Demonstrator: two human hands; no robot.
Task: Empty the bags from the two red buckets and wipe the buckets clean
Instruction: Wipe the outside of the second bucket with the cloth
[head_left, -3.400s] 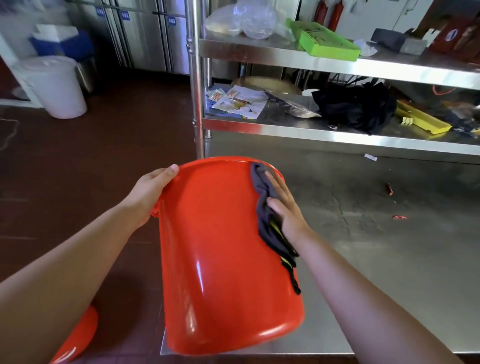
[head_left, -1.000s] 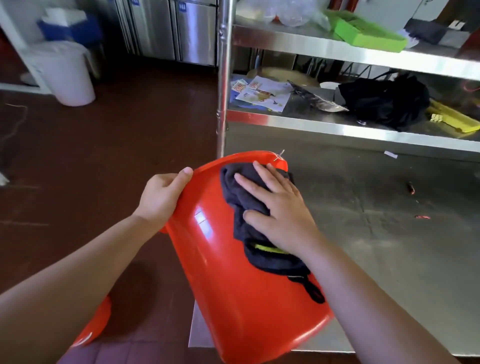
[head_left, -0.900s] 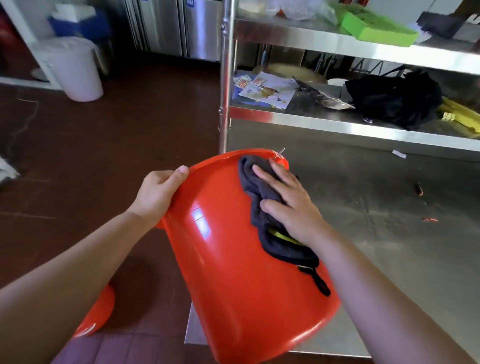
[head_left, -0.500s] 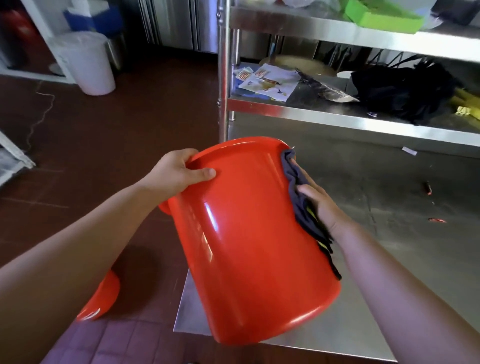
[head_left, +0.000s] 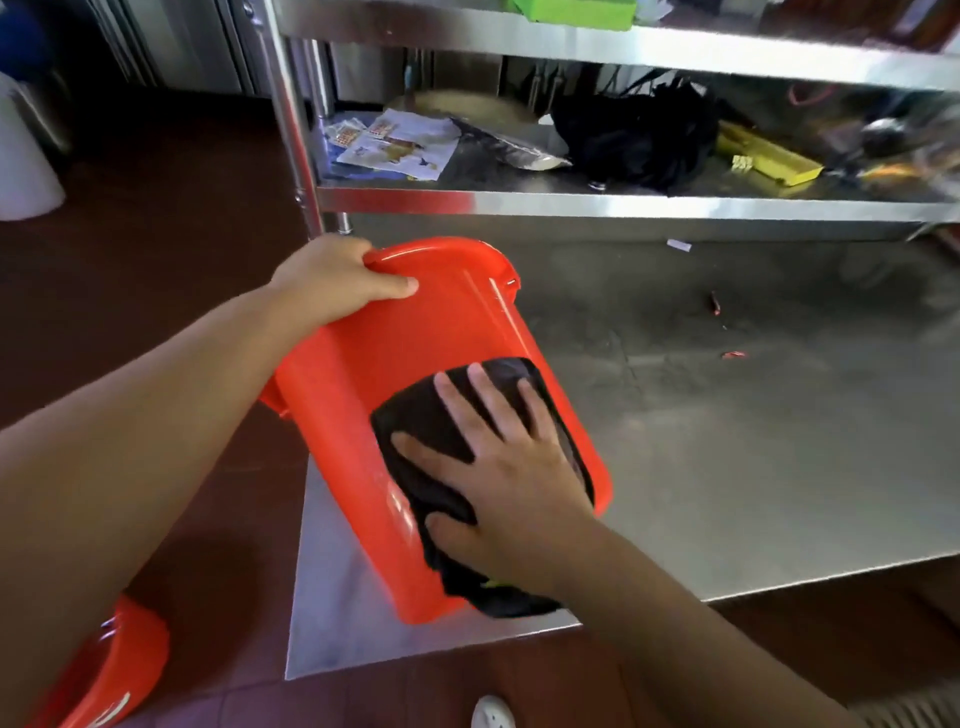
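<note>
A red bucket (head_left: 374, 374) lies tilted on its side over the steel table's near left corner, mouth away from me. My left hand (head_left: 332, 280) grips its rim at the far left. My right hand (head_left: 498, 467) lies flat with spread fingers on a dark cloth (head_left: 431, 421), pressing it against the bucket's outer wall close to the base. A second red bucket (head_left: 109, 670) shows partly on the floor at the lower left, below my left arm.
The steel table (head_left: 727, 441) carries a few small red scraps (head_left: 716, 302). The shelf (head_left: 623, 202) above it holds papers (head_left: 400, 145), a black bag (head_left: 634, 135) and a yellow tool (head_left: 769, 161). A white bin (head_left: 21, 166) stands on the brown floor at far left.
My right hand has slid the cloth from the bucket's right side near the rim down across the wall toward the base. The bucket has turned a little in my left hand's grip.
</note>
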